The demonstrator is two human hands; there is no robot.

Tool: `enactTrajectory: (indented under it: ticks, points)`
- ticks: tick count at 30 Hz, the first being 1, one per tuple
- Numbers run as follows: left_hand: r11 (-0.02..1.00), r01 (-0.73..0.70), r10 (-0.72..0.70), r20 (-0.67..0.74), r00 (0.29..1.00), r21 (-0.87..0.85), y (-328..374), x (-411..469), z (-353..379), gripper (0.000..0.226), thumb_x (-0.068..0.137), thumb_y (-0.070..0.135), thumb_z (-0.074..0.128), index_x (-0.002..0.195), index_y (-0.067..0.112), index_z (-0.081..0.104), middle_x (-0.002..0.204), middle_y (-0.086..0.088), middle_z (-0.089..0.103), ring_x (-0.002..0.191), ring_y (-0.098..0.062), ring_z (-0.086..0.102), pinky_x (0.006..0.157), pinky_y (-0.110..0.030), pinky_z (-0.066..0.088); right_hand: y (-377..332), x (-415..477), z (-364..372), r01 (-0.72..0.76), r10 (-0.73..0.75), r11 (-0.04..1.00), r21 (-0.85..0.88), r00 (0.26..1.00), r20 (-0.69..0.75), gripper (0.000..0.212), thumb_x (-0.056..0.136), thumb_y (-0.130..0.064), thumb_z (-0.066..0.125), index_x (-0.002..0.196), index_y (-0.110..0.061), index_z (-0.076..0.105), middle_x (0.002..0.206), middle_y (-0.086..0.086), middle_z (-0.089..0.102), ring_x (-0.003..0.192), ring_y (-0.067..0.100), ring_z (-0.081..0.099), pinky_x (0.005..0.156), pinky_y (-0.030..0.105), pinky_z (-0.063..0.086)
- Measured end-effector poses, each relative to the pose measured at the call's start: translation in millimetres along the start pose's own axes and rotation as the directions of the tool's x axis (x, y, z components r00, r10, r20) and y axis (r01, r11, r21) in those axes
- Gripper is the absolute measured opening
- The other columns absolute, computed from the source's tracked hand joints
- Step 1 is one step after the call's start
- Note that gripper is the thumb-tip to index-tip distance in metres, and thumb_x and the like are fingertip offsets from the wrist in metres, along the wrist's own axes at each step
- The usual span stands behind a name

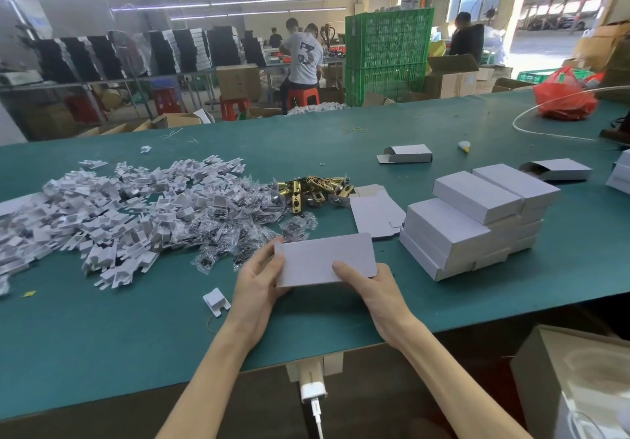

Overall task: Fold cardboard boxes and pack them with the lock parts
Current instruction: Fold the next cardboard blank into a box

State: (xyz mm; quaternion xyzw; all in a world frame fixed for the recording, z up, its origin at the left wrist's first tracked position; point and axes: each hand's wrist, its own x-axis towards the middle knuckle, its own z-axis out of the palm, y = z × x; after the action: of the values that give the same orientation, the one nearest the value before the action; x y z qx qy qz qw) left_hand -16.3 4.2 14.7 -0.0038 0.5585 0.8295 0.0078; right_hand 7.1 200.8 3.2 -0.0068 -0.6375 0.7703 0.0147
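Now: white cardboard box (324, 261) held just above table (136, 336), both ends gripped. Left hand (259, 278) fingers curled round left end, right hand (371, 288) thumb on top. I judge folding step; filled or not, cannot tell. Next needs brass lock parts (317, 189) beyond.

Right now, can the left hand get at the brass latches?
Probably, once freed. The left hand holds the left end of the white box, the right hand its other end, so it must let go first. The brass latches lie beyond on the table; only low bagged parts lie between.
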Motion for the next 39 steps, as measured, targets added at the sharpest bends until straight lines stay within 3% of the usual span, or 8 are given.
enactTrajectory:
  ticks: [4, 12, 17, 23, 29, 31, 35, 39]
  points:
    - [1.000, -0.008, 0.008, -0.027, 1.000, 0.004, 0.9, -1.0, 0.2, 0.034, 0.104, 0.017, 0.057, 0.138, 0.012, 0.062, 0.127, -0.010, 0.070, 0.105, -0.021, 0.065, 0.071, -0.030, 0.062, 2.3, -1.0, -0.8, 0.001, 0.000, 0.999, -0.038, 1.000, 0.008, 0.022, 0.089, -0.032, 0.075, 0.100, -0.014, 0.075, 0.097, -0.004, 0.078, 0.090, 0.007, 0.071, 0.075, 0.016, 0.052]
    - [0.994, -0.033, 0.042, -0.084, 0.996, 0.107, -5.1, 1.8, -0.8, 0.026, 0.109, 0.022, 0.051, 0.129, 0.014, 0.065, 0.116, -0.008, 0.069, 0.099, -0.017, 0.063, 0.076, -0.032, 0.060, 3.2, -2.5, -1.0, 0.011, -0.010, 0.998, -0.064, 1.000, 0.015, 0.019, 0.091, -0.030, 0.074, 0.099, -0.013, 0.076, 0.100, -0.002, 0.078, 0.091, 0.009, 0.071, 0.080, 0.017, 0.054]
    - [0.995, -0.030, 0.038, -0.088, 0.995, 0.095, -4.2, 1.9, -3.5, 0.026, 0.110, 0.024, 0.048, 0.125, 0.014, 0.067, 0.116, -0.010, 0.074, 0.095, -0.016, 0.067, 0.068, -0.030, 0.060, 2.7, -3.8, -0.9, 0.013, -0.011, 0.997, -0.080, 1.000, 0.026, 0.017, 0.091, -0.032, 0.074, 0.098, -0.017, 0.076, 0.097, -0.004, 0.078, 0.089, 0.007, 0.071, 0.077, 0.016, 0.053]
    - [0.996, 0.006, -0.007, 0.019, 1.000, 0.083, -2.5, -1.1, -1.4, 0.030, 0.107, 0.018, 0.052, 0.133, 0.012, 0.065, 0.118, -0.007, 0.074, 0.101, -0.015, 0.068, 0.086, -0.034, 0.061, 0.9, -2.3, 0.9, 0.014, -0.015, 1.000, -0.009, 0.999, -0.042, 0.029, 0.083, -0.039, 0.076, 0.102, -0.018, 0.071, 0.088, -0.012, 0.075, 0.084, 0.000, 0.069, 0.069, 0.011, 0.050]
    - [0.996, 0.013, -0.016, 0.030, 0.999, 0.086, -2.2, -0.1, -2.0, 0.035, 0.106, 0.014, 0.054, 0.139, 0.007, 0.062, 0.125, -0.010, 0.073, 0.104, -0.017, 0.067, 0.088, -0.032, 0.061, -3.4, -3.5, 1.3, 0.002, -0.001, 1.000, 0.020, 1.000, -0.030, 0.042, 0.074, -0.046, 0.076, 0.104, -0.017, 0.071, 0.089, -0.012, 0.076, 0.085, 0.001, 0.070, 0.070, 0.010, 0.050]
    - [0.997, 0.015, -0.018, 0.032, 0.999, 0.070, -2.2, 0.2, -2.8, 0.035, 0.107, 0.014, 0.052, 0.139, 0.007, 0.062, 0.122, -0.009, 0.074, 0.102, -0.015, 0.069, 0.087, -0.031, 0.062, -2.6, -3.0, 1.2, -0.006, 0.006, 1.000, 0.021, 1.000, -0.029, 0.047, 0.072, -0.049, 0.077, 0.107, -0.018, 0.070, 0.093, -0.009, 0.076, 0.089, 0.004, 0.070, 0.076, 0.015, 0.051]
    - [1.000, 0.010, -0.011, 0.025, 1.000, 0.028, -0.4, 0.5, -3.8, 0.035, 0.107, 0.014, 0.050, 0.140, 0.011, 0.061, 0.123, -0.007, 0.074, 0.100, -0.013, 0.070, 0.084, -0.030, 0.062, -3.6, -2.1, 0.5, -0.052, 0.053, 0.998, 0.030, 0.999, -0.004, 0.061, 0.071, -0.050, 0.077, 0.118, -0.013, 0.067, 0.111, 0.005, 0.074, 0.109, 0.022, 0.067, 0.102, 0.035, 0.050]
    - [0.999, 0.012, -0.011, 0.020, 1.000, -0.039, 1.2, 1.3, -4.0, 0.034, 0.107, 0.014, 0.051, 0.139, 0.014, 0.062, 0.128, -0.007, 0.073, 0.101, -0.013, 0.069, 0.078, -0.028, 0.061, -5.6, -3.0, 0.1, -0.069, 0.068, 0.997, 0.045, 0.997, 0.021, 0.059, 0.072, -0.047, 0.076, 0.118, -0.012, 0.067, 0.113, 0.007, 0.074, 0.112, 0.026, 0.066, 0.109, 0.041, 0.047]
